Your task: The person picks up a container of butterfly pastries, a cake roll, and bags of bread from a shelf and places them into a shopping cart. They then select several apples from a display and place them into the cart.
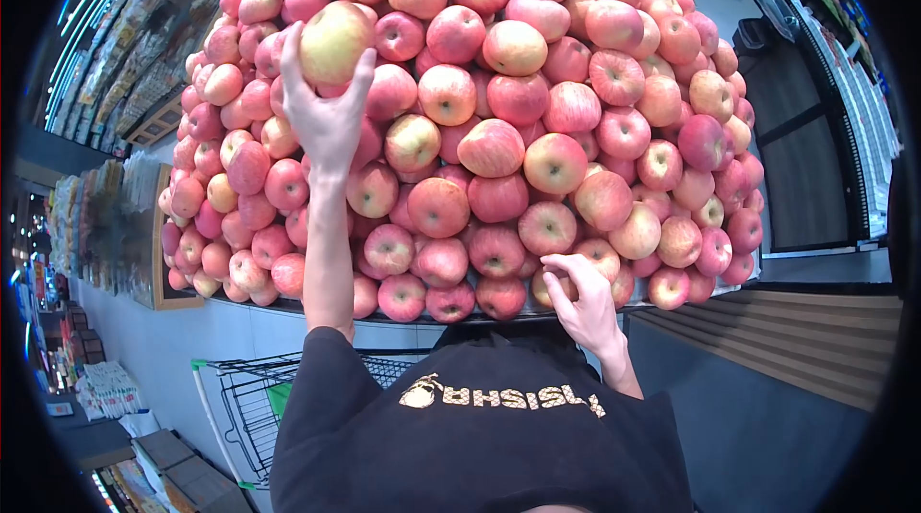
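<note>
High on the left side of a big heap of red-pink apples (494, 148), my left hand (326, 119) has its fingers and thumb wrapped round a large yellowish apple (336, 43). My left arm reaches out over the heap. Close to my body, my right hand (583, 307) hovers at the heap's front edge, fingers loosely bent and thumb apart from them. Its fingertips overlap a front-row apple (543, 293) in this view, and nothing shows in its grasp. A red apple (548, 227) lies just beyond those fingertips.
A wire shopping cart (254, 417) with green corners stands at lower left, beside my dark shirt. Stocked shelves (144, 43) line the left side. A slatted wooden panel (787, 335) runs along the lower right, below a dark display unit (801, 148).
</note>
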### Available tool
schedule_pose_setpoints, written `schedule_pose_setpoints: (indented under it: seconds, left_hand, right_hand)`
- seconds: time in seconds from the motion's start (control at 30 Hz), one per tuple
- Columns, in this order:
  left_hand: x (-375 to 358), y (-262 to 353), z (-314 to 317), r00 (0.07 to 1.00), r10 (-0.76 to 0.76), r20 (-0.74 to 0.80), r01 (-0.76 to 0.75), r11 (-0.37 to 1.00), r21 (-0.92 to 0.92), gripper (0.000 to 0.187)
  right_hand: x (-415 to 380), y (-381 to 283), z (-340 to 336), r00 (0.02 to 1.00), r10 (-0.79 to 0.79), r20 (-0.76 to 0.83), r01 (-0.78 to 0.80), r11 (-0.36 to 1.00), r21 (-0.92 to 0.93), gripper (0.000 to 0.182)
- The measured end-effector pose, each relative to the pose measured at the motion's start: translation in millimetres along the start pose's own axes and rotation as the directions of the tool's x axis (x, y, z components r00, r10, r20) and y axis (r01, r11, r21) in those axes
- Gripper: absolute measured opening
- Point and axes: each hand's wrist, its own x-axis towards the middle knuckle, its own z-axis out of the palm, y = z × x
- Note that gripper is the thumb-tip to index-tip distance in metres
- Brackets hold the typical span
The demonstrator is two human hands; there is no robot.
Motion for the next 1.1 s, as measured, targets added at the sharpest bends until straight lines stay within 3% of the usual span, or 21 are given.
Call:
schedule_pose_setpoints:
  seconds: [0.03, 0.07, 0.17, 0.2, 0.3, 0.33, 0.4, 0.43, 0.5, 0.6, 0.73, 0.87, 1.0, 1.07, 1.1]
  left_hand:
    - [-3.6, 6.2, -5.0, 1.000, 0.009, 0.021, -0.008, 0.998, -0.062, 0.065]
    - [-8.8, 19.9, -8.7, 0.997, -0.073, 0.040, 0.080, 0.972, -0.222, 0.063]
    - [-28.0, 18.0, -20.4, 0.988, -0.004, 0.154, 0.026, 0.990, -0.139, 0.061]
    - [-34.3, 40.9, -22.7, 0.950, -0.214, 0.226, 0.272, 0.924, -0.268, 0.062]
    - [-55.9, 44.6, -29.8, 0.891, -0.310, 0.333, 0.414, 0.855, -0.313, 0.063]
    - [-66.7, 36.9, -30.1, 0.916, -0.268, 0.298, 0.349, 0.899, -0.264, 0.064]
    - [-77.1, 42.9, -37.3, 0.897, -0.305, 0.320, 0.370, 0.915, -0.164, 0.064]
    - [-78.0, 55.0, -38.0, 0.861, -0.367, 0.352, 0.454, 0.866, -0.210, 0.064]
    - [-84.1, 53.0, -38.8, 0.868, -0.358, 0.344, 0.445, 0.867, -0.223, 0.063]
    - [-100.4, 40.7, -36.7, 0.885, -0.359, 0.297, 0.435, 0.865, -0.250, 0.062]
    - [-111.0, 41.7, -39.7, 0.876, -0.405, 0.263, 0.469, 0.842, -0.265, 0.061]
    - [-113.4, 43.4, -40.1, 0.841, -0.466, 0.276, 0.533, 0.801, -0.272, 0.059]
    - [-115.6, 39.2, -43.3, 0.851, -0.435, 0.294, 0.507, 0.826, -0.247, 0.058]
    - [-115.5, 39.6, -43.8, 0.826, -0.475, 0.303, 0.552, 0.790, -0.267, 0.062]
    - [-115.7, 37.0, -43.9, 0.825, -0.476, 0.304, 0.554, 0.789, -0.267, 0.062]
  right_hand:
    - [4.9, -2.5, -1.2, 0.999, -0.041, 0.012, 0.041, 0.999, 0.005, 0.020]
    - [11.6, -5.2, -3.5, 0.997, -0.080, 0.022, 0.080, 0.997, 0.010, 0.021]
    - [59.7, -17.2, -22.6, 0.947, -0.293, -0.133, 0.263, 0.943, -0.202, 0.027]
    - [80.9, -17.1, -29.9, 0.907, -0.357, -0.222, 0.283, 0.909, -0.306, 0.031]
    - [154.0, -8.7, -56.9, 0.793, -0.408, -0.453, 0.158, 0.855, -0.494, 0.051]
    - [176.7, 0.1, -65.3, 0.762, -0.411, -0.500, 0.115, 0.846, -0.520, 0.058]
    - [210.9, 19.5, -80.8, 0.796, -0.387, -0.465, 0.089, 0.835, -0.543, 0.070]
    - [224.2, 26.8, -85.1, 0.791, -0.388, -0.474, 0.083, 0.835, -0.544, 0.070]
    - [242.9, 37.7, -90.9, 0.868, -0.171, -0.467, -0.124, 0.835, -0.537, 0.077]
    - [253.9, 46.3, -93.3, 0.892, -0.167, -0.421, -0.090, 0.846, -0.526, 0.082]
    - [260.4, 55.3, -89.0, 0.857, -0.267, -0.441, 0.006, 0.861, -0.509, 0.076]
    - [255.6, 50.6, -92.5, 0.841, -0.279, -0.463, 0.007, 0.862, -0.507, 0.072]
    - [251.5, 42.2, -99.6, 0.744, -0.387, -0.545, 0.027, 0.832, -0.554, 0.071]
    - [243.4, 25.7, -110.1, 0.780, -0.275, -0.563, 0.100, 0.942, -0.321, 0.074]
    - [242.7, 25.6, -111.5, 0.779, -0.193, -0.597, 0.049, 0.967, -0.249, 0.071]
